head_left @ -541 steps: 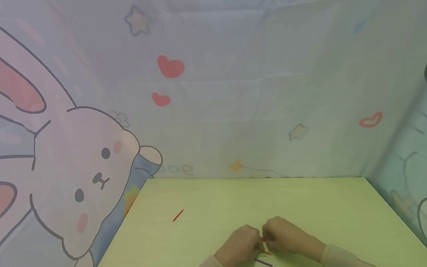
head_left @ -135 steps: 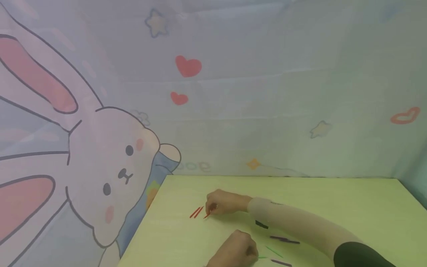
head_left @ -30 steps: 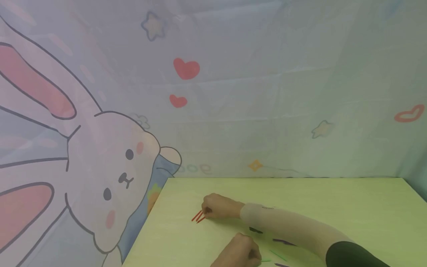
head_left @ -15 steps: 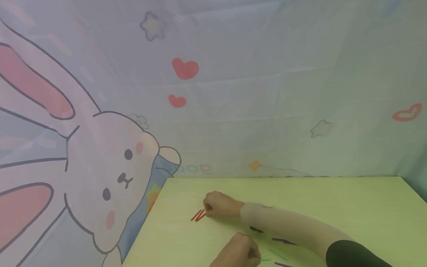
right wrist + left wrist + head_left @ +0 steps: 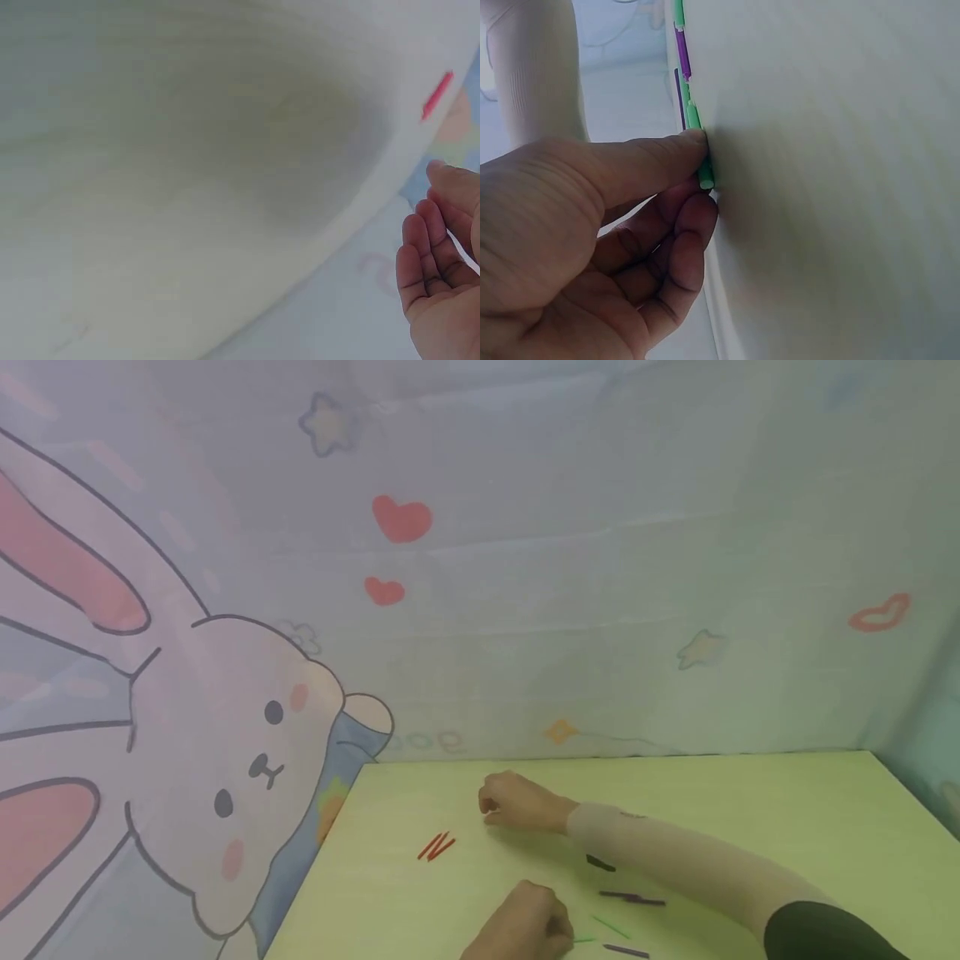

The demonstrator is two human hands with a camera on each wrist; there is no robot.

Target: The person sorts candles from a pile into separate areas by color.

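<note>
Pinching a green stick (image 5: 706, 176), the left hand (image 5: 525, 920) is pressing its thumb against the stick's side, while the remaining fingers are curling loosely below. The green stick is extending to the right of that hand, at the near part of the surface (image 5: 750, 810). The right hand (image 5: 525, 802) is hovering over the far left part of the surface; its grip is standing slightly spread, thumb apart from the curving fingers. Nearest to it, three red sticks (image 5: 437, 846) are lying side by side at a slant, to its left and nearer the person; the middle and right ones are meeting or nearly meeting at their lower ends. Two purple sticks (image 5: 632, 898) are lying partly overlapped beyond a slanting green piece (image 5: 611, 927), and a greyish-purple rod (image 5: 626, 951) is lying nearest the person. A dark object (image 5: 601, 862), too small to identify, is lying beside the light sleeve (image 5: 675, 847). Behind the surface, a printed backdrop (image 5: 540, 643) is showing a rabbit (image 5: 202, 718)
</note>
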